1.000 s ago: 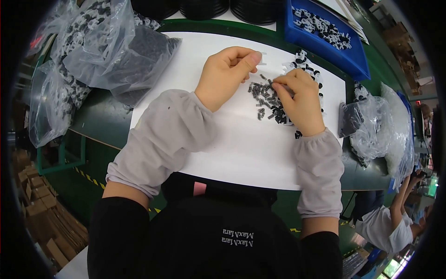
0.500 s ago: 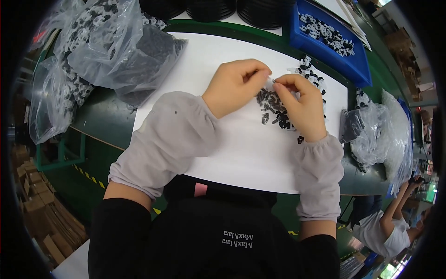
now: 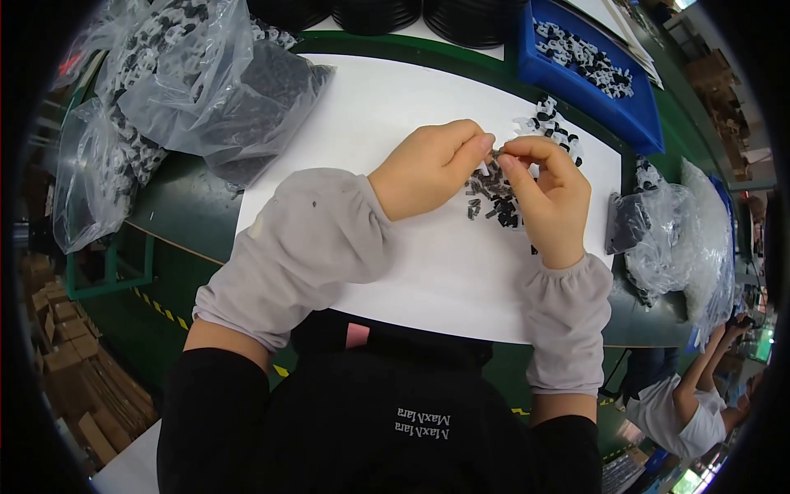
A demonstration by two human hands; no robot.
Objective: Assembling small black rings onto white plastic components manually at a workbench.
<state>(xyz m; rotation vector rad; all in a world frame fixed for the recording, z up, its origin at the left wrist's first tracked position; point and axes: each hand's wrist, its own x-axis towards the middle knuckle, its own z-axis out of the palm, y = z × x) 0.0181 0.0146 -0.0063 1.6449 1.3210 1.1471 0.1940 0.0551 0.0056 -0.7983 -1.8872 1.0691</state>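
My left hand (image 3: 432,169) is closed, thumb against the curled fingers, with a small white plastic part (image 3: 483,168) showing just under its fingertips. Close beside it, my right hand (image 3: 550,198) pinches a tiny dark piece (image 3: 495,154) between thumb and forefinger. The fingertips of both hands nearly meet, and the fingers partly hide what they hold. Below them on the white sheet (image 3: 395,272) lies a loose heap of small black and dark grey pieces (image 3: 498,204). Behind my right hand, white plastic parts with black ends (image 3: 550,123) lie scattered.
A blue bin (image 3: 642,123) of white and black parts stands at the far right. Clear plastic bags (image 3: 206,99) of similar parts lie at the left, with more bags (image 3: 658,239) at the right. Black stacked round items (image 3: 473,20) stand at the back. Another person (image 3: 683,412) is at the right.
Both hands have shifted slightly right and nearer me. My left hand has turned, its fingers more folded. A tiny dark piece now shows at my right fingertips, where a white part showed between the hands.
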